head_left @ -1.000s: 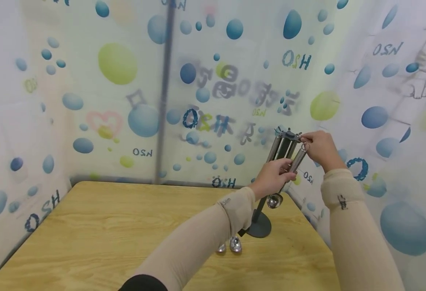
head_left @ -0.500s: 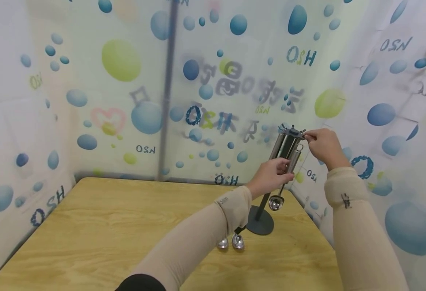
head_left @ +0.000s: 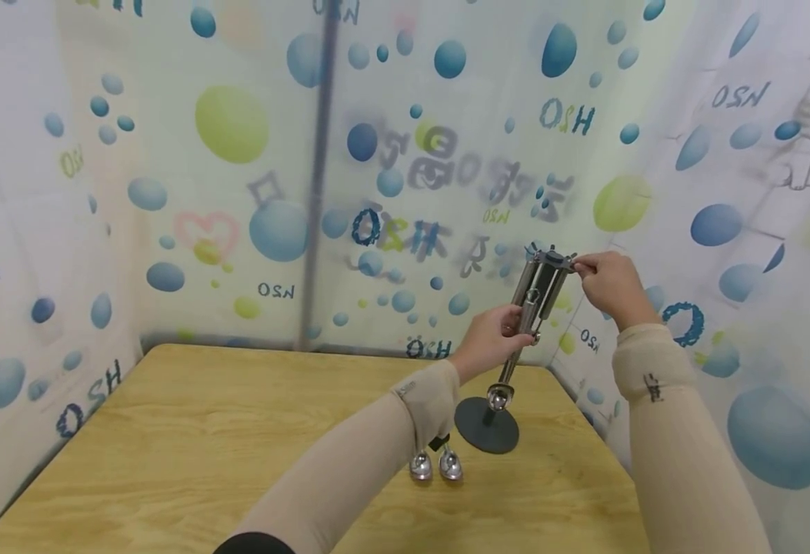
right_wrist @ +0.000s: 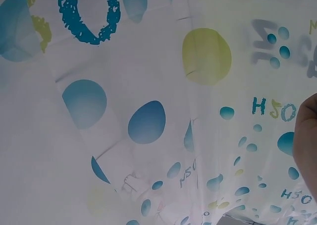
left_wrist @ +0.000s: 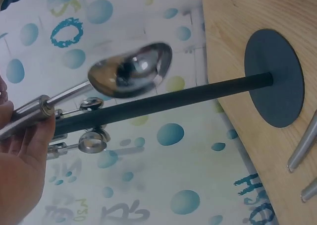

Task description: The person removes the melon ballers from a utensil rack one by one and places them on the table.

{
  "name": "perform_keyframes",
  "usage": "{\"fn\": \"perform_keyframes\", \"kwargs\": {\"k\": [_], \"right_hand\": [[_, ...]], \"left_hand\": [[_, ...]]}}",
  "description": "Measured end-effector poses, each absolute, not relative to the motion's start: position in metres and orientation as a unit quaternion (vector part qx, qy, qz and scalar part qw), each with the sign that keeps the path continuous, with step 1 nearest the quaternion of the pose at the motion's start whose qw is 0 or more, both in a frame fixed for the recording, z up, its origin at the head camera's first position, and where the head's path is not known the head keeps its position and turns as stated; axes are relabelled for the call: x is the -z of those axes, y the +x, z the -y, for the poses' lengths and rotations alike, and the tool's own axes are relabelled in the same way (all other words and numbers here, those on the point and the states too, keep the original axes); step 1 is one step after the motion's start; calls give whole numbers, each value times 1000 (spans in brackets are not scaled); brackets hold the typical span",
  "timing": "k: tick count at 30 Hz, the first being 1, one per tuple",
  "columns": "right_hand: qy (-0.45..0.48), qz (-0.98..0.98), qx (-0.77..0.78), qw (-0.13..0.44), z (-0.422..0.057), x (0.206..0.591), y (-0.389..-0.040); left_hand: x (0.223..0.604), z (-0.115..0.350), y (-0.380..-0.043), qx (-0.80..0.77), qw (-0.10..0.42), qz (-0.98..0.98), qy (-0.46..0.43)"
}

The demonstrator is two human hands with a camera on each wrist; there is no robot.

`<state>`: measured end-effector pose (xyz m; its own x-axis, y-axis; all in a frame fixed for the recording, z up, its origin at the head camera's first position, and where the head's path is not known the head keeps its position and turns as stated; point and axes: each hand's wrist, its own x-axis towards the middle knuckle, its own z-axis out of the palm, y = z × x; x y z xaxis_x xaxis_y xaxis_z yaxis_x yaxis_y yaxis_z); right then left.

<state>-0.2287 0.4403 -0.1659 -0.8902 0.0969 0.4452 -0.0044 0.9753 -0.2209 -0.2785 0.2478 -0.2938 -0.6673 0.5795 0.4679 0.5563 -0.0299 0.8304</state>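
Note:
My left hand grips the steel handle of a shiny metal scoop, its bowl hanging down and the ring at its handle end uppermost. In the head view this scoop stands in front of the pole of a dark utensil stand. My right hand pinches the right edge of the stand's hooked top between thumb and fingers. Other metal utensils hang from that top; the left wrist view shows their small round bowls behind the pole. Only an edge of the right hand enters the right wrist view.
The stand's round dark base rests on the wooden table. Two more metal utensils lie on the table in front of it, partly hidden by the left sleeve. A bubble-patterned curtain encloses the back and sides.
My left hand has moved the scoop leftward and a little down, away from the right hand, to in front of the pole. The right hand has stayed at the stand's top.

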Motion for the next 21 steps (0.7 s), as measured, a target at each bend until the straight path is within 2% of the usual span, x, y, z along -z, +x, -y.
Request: {"fn": "perform_keyframes", "kwargs": {"k": [12,21], "right_hand": [[-22,966,-95,237,-442,170,-227],[-20,963,-91,255,-439,170,-231]], "left_hand": [[316,-229,-297,-598,25,-695,398],[329,-215,-309,-597,6,-711,371]]}}
